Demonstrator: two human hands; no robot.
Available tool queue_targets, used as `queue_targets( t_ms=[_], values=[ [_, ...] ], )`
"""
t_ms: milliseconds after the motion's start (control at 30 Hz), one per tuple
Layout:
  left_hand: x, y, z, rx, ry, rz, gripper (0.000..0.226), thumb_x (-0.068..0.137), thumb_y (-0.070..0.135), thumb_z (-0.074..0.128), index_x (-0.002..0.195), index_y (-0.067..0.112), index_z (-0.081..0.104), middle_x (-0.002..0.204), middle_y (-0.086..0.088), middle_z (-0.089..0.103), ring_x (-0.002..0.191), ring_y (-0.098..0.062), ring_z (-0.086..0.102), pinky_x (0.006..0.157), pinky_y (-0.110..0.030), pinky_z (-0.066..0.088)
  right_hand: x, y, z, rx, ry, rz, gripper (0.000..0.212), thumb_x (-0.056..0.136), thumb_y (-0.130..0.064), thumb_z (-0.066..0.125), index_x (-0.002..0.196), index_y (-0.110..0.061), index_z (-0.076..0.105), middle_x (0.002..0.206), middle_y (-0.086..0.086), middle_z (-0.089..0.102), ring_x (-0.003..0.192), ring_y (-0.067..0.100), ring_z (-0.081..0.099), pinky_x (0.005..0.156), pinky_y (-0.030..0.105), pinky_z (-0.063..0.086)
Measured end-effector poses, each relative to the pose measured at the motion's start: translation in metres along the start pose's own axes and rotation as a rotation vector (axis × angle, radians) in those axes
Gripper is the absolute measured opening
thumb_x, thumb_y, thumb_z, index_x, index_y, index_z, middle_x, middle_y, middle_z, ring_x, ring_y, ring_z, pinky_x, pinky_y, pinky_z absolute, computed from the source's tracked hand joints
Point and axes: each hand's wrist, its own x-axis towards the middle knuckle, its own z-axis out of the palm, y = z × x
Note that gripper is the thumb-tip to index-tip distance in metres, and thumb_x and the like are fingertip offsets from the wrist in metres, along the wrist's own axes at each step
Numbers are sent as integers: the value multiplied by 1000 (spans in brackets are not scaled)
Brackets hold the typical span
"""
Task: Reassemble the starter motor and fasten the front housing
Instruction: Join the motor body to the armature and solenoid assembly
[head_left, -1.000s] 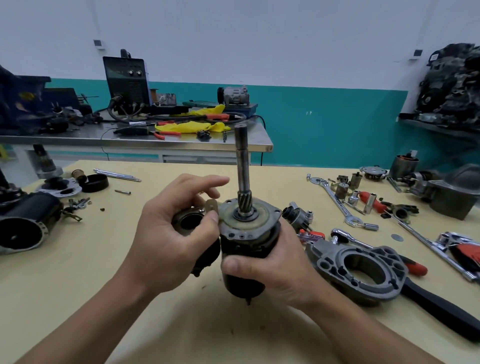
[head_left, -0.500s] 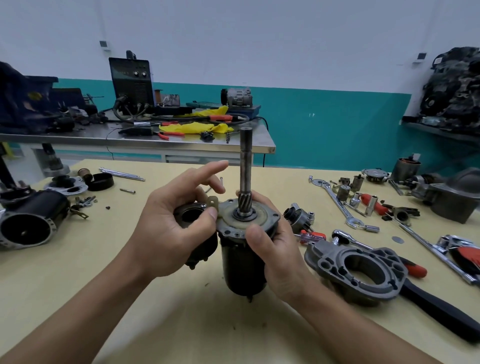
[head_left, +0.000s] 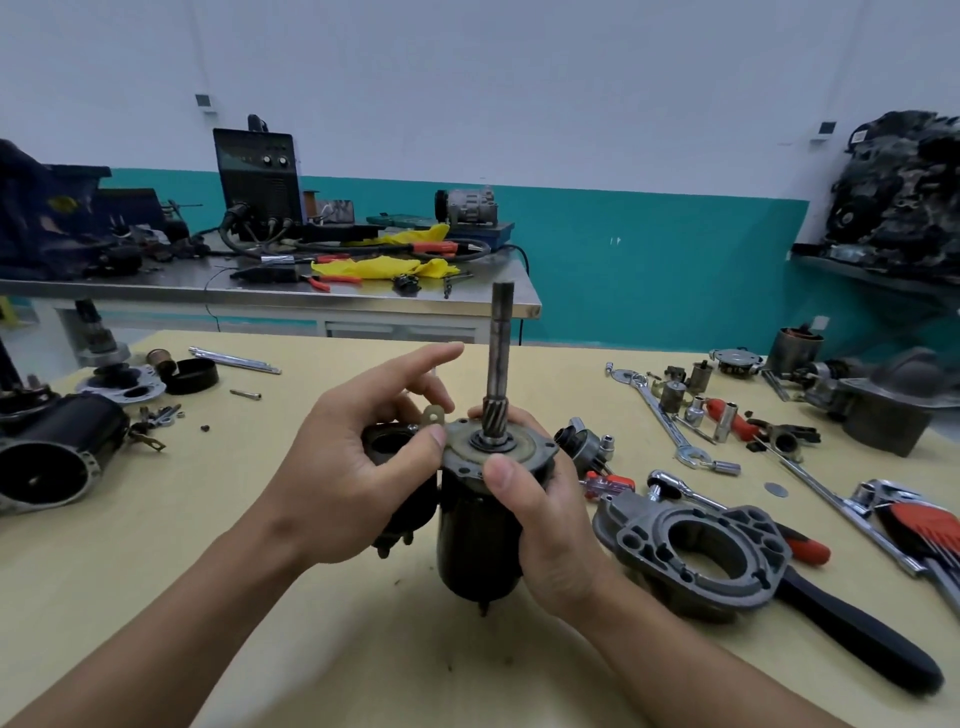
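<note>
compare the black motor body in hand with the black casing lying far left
The black motor body stands upright, a geared steel shaft rising from it; the black casing lies on its side, open end showing. The body is held; the casing lies untouched. Both are dark cylinders.

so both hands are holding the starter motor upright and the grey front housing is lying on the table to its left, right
One slip: in the head view the grey front housing lies on the table to the right of the starter motor, not its left. The left hand and right hand do hold the motor upright.
</note>
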Motion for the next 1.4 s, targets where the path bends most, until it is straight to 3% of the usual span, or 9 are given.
queue_targets(
  t_ms=[67,233,367,500,767,933,1033,1300,1400],
  values=[
    [3,6,-1,42,-28,-25,53,83,25,61,133,40,56,102,11,62,82,-13,62,70,-23,54,-1,0,0,17,7,-4,66,71,-38,68,122,2,54,105,12,65,100,23,64,89,37,54],
    [31,37,-23,176,-259,-83,53,78,70,51,127,50,55,118,28,66,111,8,61,87,-19,52,-1,3,1,-25,58,-20,68,71,-40,68,120,6,54,108,26,63,103,35,63,91,41,54],
    [59,63,-18,153,-407,-65,31,91,42,60,115,27,69,104,17,76,102,1,69,85,-12,53,-1,5,-2,-97,59,-18,67,69,-47,67,117,-1,59,102,10,68,101,23,65,88,32,54],
    [67,61,-8,63,-289,-81,27,90,27,59,102,7,73,91,3,79,89,-8,74,79,-19,56,-1,7,-4,-99,61,-9,65,69,-50,66,116,-6,58,98,-2,69,99,15,65,87,29,53],
    [54,51,0,-24,-107,-24,24,84,31,60,97,16,74,84,4,78,83,-10,75,75,-15,56,3,7,-1,-76,54,5,78,64,-71,77,113,-11,64,101,3,70,101,19,66,87,32,54],
    [60,48,-9,1,-321,-160,39,81,44,62,107,17,71,95,4,78,93,-8,73,78,-16,55,0,5,-3,-23,52,-9,63,71,-47,73,116,-4,61,100,7,69,98,19,66,84,31,54],
    [55,42,-15,118,-486,-234,43,75,51,66,112,30,71,112,17,73,107,1,66,86,-23,52,-2,0,1,19,39,-8,87,67,-62,80,122,2,57,109,23,65,103,27,65,88,35,55],
    [51,45,-9,91,-445,-180,27,88,41,60,95,20,75,94,3,76,92,-14,70,81,-28,54,-2,1,0,17,-4,16,99,63,-70,80,130,-2,53,118,26,62,115,41,60,103,55,50],
    [51,43,-8,85,-423,-182,25,88,39,62,94,19,76,92,2,77,88,-16,73,77,-27,57,-3,-3,-5,11,-93,15,104,61,-53,91,138,-1,45,126,24,61,119,34,62,102,42,50]
  ],
)
